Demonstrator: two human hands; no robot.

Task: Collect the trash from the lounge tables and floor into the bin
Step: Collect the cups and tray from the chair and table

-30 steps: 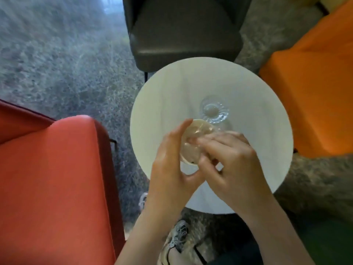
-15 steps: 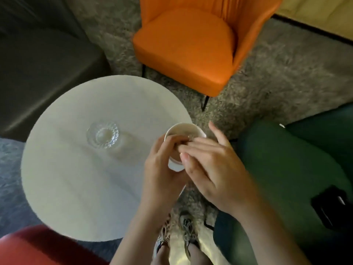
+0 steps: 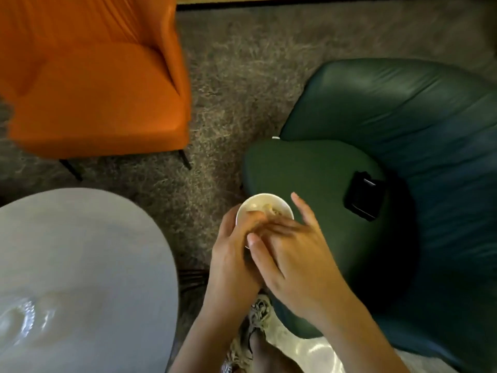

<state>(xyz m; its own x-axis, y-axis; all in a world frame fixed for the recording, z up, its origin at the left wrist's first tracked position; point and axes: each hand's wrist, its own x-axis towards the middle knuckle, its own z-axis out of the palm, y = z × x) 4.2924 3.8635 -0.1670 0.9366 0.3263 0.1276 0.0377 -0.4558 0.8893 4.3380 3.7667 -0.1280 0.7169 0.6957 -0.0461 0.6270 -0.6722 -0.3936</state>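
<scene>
- Head view: the left hand (image 3: 231, 254) grips a white paper cup (image 3: 255, 203), its fingers curled round the side.
- The right hand (image 3: 293, 254) lies over the cup's mouth with the forefinger straight. Whether the blurred fingertips pinch anything cannot be told.
- The cup is upright, held over the edge of the green chair (image 3: 309, 168), right of the table (image 3: 80, 251).
- Pale crumpled scraps (image 3: 273, 210) lie inside it.

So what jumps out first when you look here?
The bright orange chair at top left and the big green chair at right. In the middle, the left hand holds a white cup, with the right hand over it.
</scene>
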